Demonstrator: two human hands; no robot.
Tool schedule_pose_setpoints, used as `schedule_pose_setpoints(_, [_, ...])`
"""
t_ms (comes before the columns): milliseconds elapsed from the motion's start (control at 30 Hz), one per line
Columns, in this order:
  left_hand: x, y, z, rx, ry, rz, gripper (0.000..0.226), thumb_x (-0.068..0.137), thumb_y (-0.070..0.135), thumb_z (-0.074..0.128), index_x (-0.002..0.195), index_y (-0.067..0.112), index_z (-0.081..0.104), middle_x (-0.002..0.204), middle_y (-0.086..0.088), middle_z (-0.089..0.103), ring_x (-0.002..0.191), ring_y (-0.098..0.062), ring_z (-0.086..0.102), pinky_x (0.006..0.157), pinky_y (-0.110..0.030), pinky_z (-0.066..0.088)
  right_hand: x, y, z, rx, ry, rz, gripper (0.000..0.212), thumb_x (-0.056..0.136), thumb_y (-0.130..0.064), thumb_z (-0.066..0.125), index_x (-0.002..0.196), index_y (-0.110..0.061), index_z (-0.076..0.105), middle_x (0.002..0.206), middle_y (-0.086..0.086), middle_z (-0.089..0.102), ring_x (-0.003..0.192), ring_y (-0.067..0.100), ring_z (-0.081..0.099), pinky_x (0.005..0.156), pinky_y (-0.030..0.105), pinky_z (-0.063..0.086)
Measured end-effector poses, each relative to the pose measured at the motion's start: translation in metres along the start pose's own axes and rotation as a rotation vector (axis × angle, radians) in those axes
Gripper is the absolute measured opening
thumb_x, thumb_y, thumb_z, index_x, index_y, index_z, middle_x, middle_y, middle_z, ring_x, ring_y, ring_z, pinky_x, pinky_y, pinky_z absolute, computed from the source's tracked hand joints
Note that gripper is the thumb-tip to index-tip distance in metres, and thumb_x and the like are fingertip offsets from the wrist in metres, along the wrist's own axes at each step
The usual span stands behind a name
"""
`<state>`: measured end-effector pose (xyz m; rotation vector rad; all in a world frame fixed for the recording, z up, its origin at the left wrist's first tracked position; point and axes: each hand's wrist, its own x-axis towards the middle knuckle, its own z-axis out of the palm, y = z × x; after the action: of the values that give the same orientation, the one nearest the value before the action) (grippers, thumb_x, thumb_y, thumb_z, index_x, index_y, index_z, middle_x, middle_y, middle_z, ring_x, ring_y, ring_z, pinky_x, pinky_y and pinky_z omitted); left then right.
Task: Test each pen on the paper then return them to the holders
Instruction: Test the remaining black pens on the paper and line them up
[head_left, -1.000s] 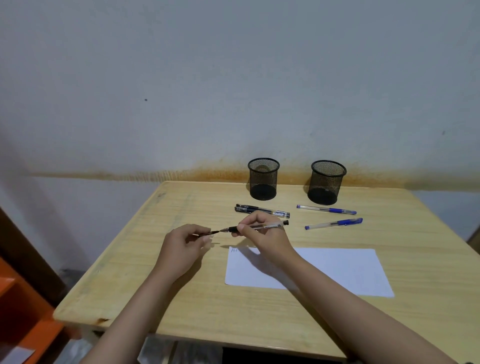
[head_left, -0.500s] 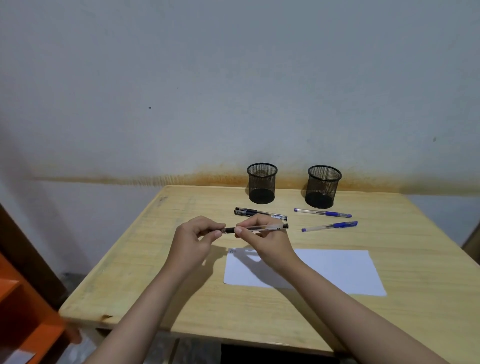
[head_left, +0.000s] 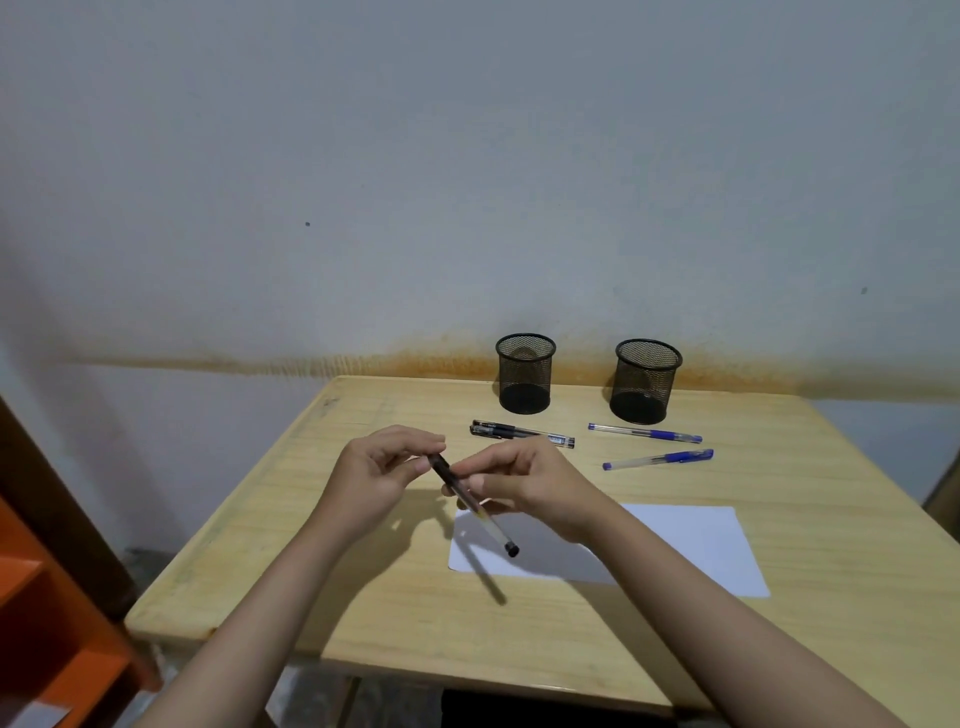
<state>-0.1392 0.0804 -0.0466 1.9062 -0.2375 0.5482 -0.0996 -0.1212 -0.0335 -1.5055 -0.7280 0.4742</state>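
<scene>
Black pen sits pinched between the curled fingers of the right hand, slanting over the paper's left edge; the left hand pinches its upper end; both holders stand beyond the paper.

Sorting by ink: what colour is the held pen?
Black, clear-barrelled pen, seen in the head view.

Pens lie before the holders; table's front bare.
</scene>
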Motion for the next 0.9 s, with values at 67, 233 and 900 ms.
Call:
schedule_pose_setpoints(67, [-0.002, -0.001, -0.001, -0.015, -0.01, -0.028, 0.039, 0.077, -0.013, 0.063, 0.083, 0.023, 0.076, 0.093, 0.019, 0.073, 0.098, -0.003, 0.065, 0.086, -0.016, 0.05, 0.003, 0.0, 0.008, 0.028, 0.047, 0.062, 0.014, 0.083, 0.0, 0.067, 0.097, 0.001, 0.071, 0.077, 0.009, 0.072, 0.063, 0.013, 0.068, 0.061, 0.024, 0.056])
schedule_pose_setpoints(233, [-0.013, -0.015, -0.017, 0.049, 0.004, -0.159, 0.04, 0.079, 0.007, 0.071, 0.104, 0.037, 0.064, 0.104, 0.025, 0.067, 0.109, 0.001, 0.059, 0.096, -0.022, 0.046, 0.016, 0.008, 0.033, 0.098, 0.127, 0.196, 0.027, 0.076, 0.01, 0.068, 0.1, -0.002, 0.062, 0.067, 0.009, 0.071, 0.048, 0.017, 0.064, 0.053, 0.029, 0.056])
schedule_pose_setpoints(900, [-0.069, -0.081, -0.088, 0.811, -0.16, -0.345, 0.058, 0.09, 0.055, 0.034, 0.141, 0.028, 0.035, 0.155, 0.011, 0.02, 0.143, -0.01, 0.017, 0.116, -0.036, 0.015, 0.092, 0.05, 0.099, -0.229, 0.301, 0.359, 0.038, 0.072, 0.0, 0.079, 0.104, 0.0, 0.06, 0.096, 0.014, 0.064, 0.061, 0.019, 0.064, 0.042, 0.018, 0.049])
